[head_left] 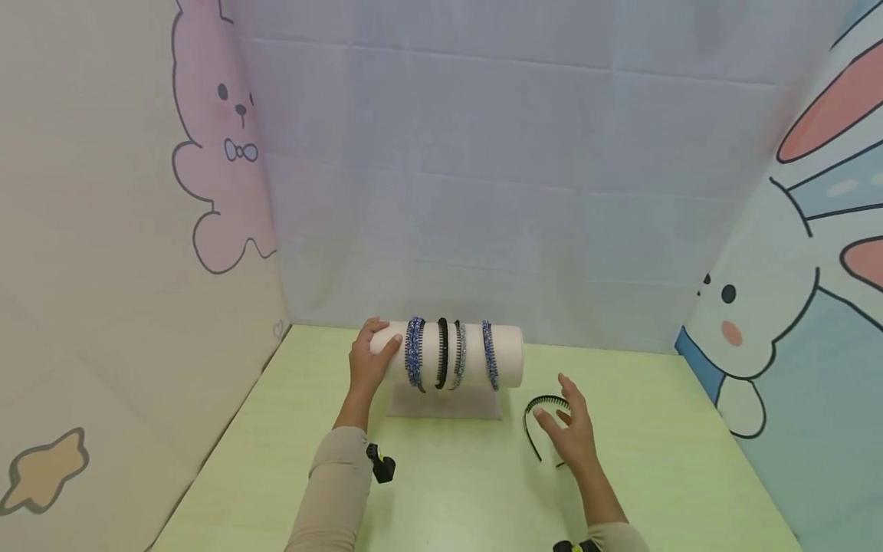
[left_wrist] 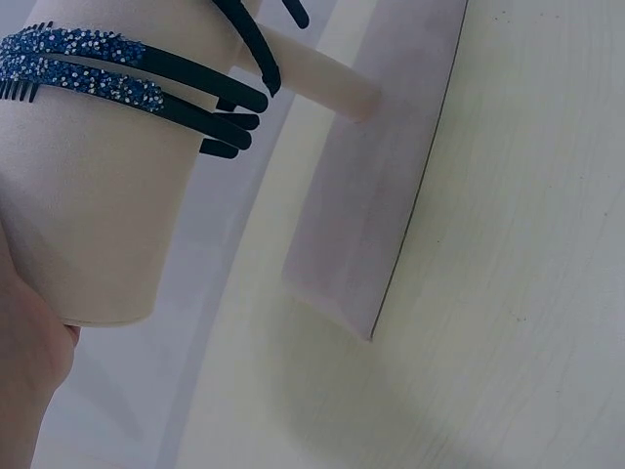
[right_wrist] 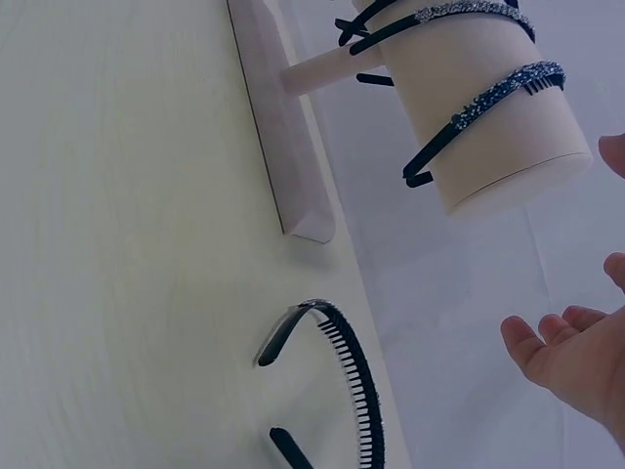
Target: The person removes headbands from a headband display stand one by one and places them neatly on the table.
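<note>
A padded cream cylinder stand (head_left: 510,357) lies level on its short post over a flat base (head_left: 441,406). My left hand (head_left: 369,366) grips its left end, thumb in front and fingers over the top. Glittery blue headbands (head_left: 414,353) sit close together near that hand. Further right on the cylinder are a black toothed headband (head_left: 442,354), a silver glitter one (head_left: 460,357) and another blue one (head_left: 490,357). A loose black headband (right_wrist: 363,376) with inner teeth rests on the table. My right hand (head_left: 576,435) hovers by it, fingers spread and holding nothing.
The pale green table (head_left: 448,491) meets a plain greyish cloth backdrop (head_left: 441,192) behind the stand. Cartoon-printed side panels flank it, a pink bear (head_left: 221,176) on the left and a white rabbit (head_left: 766,307) on the right.
</note>
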`<action>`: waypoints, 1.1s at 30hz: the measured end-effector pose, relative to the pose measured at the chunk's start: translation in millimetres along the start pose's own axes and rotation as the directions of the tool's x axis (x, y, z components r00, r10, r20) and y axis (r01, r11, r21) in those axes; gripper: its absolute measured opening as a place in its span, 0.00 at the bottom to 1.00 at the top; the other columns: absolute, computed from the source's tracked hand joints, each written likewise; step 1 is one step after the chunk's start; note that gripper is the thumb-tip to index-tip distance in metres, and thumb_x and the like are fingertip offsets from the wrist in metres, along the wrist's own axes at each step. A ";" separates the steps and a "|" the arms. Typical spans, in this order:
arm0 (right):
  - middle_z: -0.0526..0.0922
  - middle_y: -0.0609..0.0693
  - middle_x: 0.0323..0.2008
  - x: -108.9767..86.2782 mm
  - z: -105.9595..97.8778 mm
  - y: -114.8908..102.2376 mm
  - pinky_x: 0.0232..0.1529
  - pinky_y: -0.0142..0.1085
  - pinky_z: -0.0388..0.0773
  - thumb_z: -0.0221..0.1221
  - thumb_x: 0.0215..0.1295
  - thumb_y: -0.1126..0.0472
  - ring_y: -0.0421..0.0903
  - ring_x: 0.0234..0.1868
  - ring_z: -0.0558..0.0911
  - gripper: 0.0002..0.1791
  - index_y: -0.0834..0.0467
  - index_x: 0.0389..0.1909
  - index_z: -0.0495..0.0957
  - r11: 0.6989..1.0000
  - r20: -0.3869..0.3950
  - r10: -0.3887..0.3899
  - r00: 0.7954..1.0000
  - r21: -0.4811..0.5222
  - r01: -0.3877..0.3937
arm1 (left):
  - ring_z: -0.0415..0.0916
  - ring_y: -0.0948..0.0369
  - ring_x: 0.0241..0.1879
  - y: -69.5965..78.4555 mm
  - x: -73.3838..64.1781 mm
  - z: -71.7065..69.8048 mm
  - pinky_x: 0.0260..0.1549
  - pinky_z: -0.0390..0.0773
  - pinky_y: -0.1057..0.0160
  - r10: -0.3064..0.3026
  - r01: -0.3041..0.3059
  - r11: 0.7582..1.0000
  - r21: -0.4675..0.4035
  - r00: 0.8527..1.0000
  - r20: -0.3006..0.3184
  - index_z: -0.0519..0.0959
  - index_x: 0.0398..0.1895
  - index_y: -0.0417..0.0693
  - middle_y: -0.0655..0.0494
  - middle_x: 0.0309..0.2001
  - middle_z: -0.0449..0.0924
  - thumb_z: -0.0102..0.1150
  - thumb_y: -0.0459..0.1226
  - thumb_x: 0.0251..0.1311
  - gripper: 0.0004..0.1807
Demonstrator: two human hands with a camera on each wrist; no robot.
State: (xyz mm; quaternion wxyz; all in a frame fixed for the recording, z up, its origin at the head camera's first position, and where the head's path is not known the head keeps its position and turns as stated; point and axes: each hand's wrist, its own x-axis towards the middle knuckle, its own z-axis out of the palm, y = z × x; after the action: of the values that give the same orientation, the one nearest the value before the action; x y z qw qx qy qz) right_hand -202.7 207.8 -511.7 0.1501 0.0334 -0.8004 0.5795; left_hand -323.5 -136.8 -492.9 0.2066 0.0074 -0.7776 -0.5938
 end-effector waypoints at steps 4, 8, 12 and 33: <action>0.51 0.57 0.69 4.0 0.2 -5.9 0.56 0.52 0.62 0.62 0.58 0.63 0.56 0.66 0.54 0.40 0.58 0.70 0.54 0.999 0.004 -0.037 0.999 0.011 0.037 | 0.62 0.50 0.60 -0.1 -0.3 -0.5 0.51 0.67 0.45 0.000 0.000 1.000 0.000 1.000 -0.001 0.77 0.48 0.55 0.59 0.63 0.66 0.65 0.48 0.51 0.21; 0.52 0.56 0.69 7.1 0.8 -14.2 0.55 0.50 0.63 0.62 0.58 0.65 0.55 0.66 0.54 0.40 0.57 0.70 0.54 0.998 0.018 -0.060 0.998 0.016 0.060 | 0.63 0.50 0.59 -1.6 -0.6 -0.3 0.49 0.68 0.46 -0.005 0.005 1.000 -0.005 1.000 0.003 0.77 0.48 0.55 0.60 0.63 0.66 0.65 0.48 0.51 0.21; 0.52 0.58 0.69 10.2 1.7 -29.0 0.54 0.50 0.64 0.61 0.58 0.68 0.57 0.66 0.55 0.39 0.60 0.69 0.54 0.995 0.042 -0.091 0.995 0.038 0.089 | 0.63 0.50 0.59 -2.3 -0.7 -0.2 0.49 0.69 0.45 -0.012 0.012 1.000 -0.003 1.000 0.000 0.77 0.48 0.55 0.60 0.63 0.66 0.65 0.49 0.51 0.21; 0.57 0.70 0.63 43.1 11.6 -85.0 0.50 0.60 0.64 0.61 0.51 0.75 0.67 0.61 0.61 0.39 0.71 0.65 0.56 0.938 0.074 -0.346 0.935 0.052 0.343 | 0.65 0.50 0.57 -1.0 0.6 -0.4 0.44 0.72 0.48 -0.004 0.004 1.000 0.007 1.000 -0.008 0.77 0.48 0.56 0.60 0.62 0.67 0.66 0.49 0.50 0.21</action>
State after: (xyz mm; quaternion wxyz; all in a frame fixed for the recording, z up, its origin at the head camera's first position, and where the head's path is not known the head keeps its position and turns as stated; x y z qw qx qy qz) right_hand -226.8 174.4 -425.0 0.2154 0.1996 -0.7763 0.5577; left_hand -324.2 -137.6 -493.6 0.2085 0.0120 -0.7790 -0.5913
